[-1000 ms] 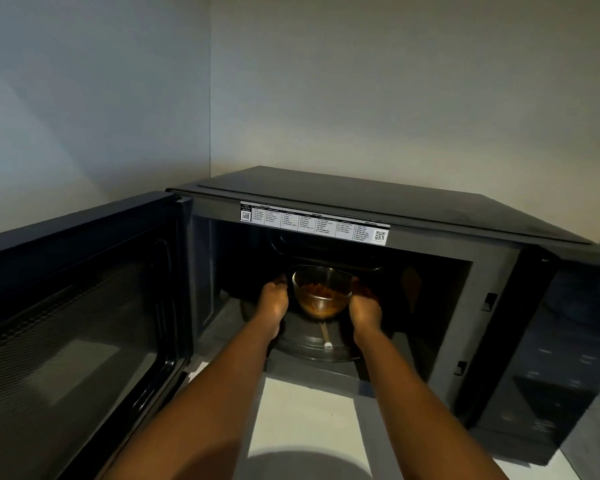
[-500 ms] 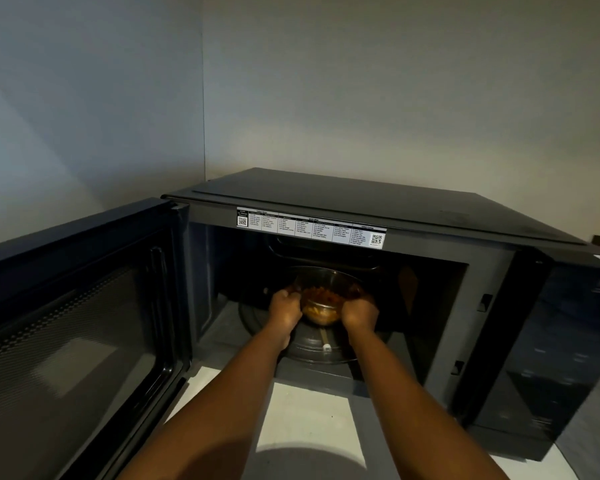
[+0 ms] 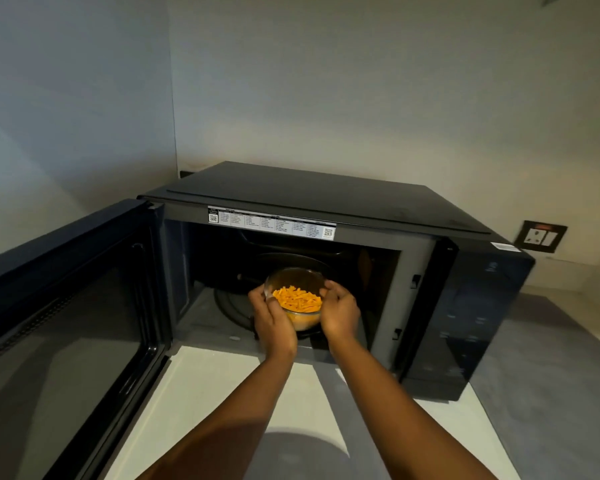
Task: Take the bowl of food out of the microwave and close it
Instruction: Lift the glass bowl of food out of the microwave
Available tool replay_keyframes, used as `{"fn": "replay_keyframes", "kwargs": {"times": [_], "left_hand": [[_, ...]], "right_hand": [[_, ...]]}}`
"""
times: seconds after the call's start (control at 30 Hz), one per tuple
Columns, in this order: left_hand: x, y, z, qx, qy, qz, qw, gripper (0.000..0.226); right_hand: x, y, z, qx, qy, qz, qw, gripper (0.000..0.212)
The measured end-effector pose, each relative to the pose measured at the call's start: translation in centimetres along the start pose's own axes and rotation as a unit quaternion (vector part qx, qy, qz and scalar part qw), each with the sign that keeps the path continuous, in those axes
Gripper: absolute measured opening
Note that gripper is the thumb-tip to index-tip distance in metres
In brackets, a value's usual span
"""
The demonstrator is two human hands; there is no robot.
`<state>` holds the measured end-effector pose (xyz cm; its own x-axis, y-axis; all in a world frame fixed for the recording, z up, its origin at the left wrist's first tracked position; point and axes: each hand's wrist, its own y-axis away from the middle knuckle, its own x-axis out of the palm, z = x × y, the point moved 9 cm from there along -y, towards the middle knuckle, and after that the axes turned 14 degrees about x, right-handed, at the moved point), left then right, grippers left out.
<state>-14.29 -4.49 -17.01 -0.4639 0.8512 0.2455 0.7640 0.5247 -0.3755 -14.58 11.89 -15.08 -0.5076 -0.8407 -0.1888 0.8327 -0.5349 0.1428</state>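
Note:
A clear glass bowl (image 3: 296,299) of orange food pieces is held at the mouth of the black microwave (image 3: 326,199), just above the front of the dark turntable (image 3: 234,306). My left hand (image 3: 272,318) grips its left side and my right hand (image 3: 338,313) its right side. The microwave door (image 3: 66,306) stands swung wide to the left. The bowl's underside is hidden behind my hands.
The microwave sits in a wall corner on a pale counter (image 3: 222,393). A wall socket (image 3: 540,235) is at the right behind it. A grey counter stretch (image 3: 551,375) runs along the right.
Both hands have drawn the bowl toward me, from deep on the turntable to the microwave's front opening. The camera has pulled back and the food now shows bright orange.

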Motion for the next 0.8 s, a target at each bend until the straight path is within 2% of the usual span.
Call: {"fn": "replay_keyframes", "kwargs": {"times": [0.23, 0.33, 0.47, 0.6, 0.8], "left_hand": [[-1.1, 6.4, -2.4, -0.035, 0.034, -0.040, 0.998, 0.024], [-1.0, 9.2, -3.7, -0.021, 0.041, -0.036, 0.998, 0.033], [-0.1, 12.4, -6.4, 0.028, 0.036, -0.005, 0.999, 0.056], [1.5, 15.4, -8.3, 0.038, 0.041, 0.026, 0.998, 0.057], [4.8, 19.1, -10.1, 0.038, 0.053, 0.080, 0.995, 0.057]], "right_hand": [[-4.9, 4.7, -1.9, 0.007, -0.064, -0.028, 0.998, 0.030], [-7.7, 6.3, -2.6, -0.001, -0.068, -0.058, 0.996, 0.030], [-11.7, 7.9, -3.2, -0.007, -0.104, -0.086, 0.991, 0.030], [-15.4, 9.0, -3.6, -0.009, -0.155, -0.107, 0.982, 0.028], [-21.1, 9.6, -4.0, -0.022, -0.171, -0.153, 0.973, 0.026]]}}
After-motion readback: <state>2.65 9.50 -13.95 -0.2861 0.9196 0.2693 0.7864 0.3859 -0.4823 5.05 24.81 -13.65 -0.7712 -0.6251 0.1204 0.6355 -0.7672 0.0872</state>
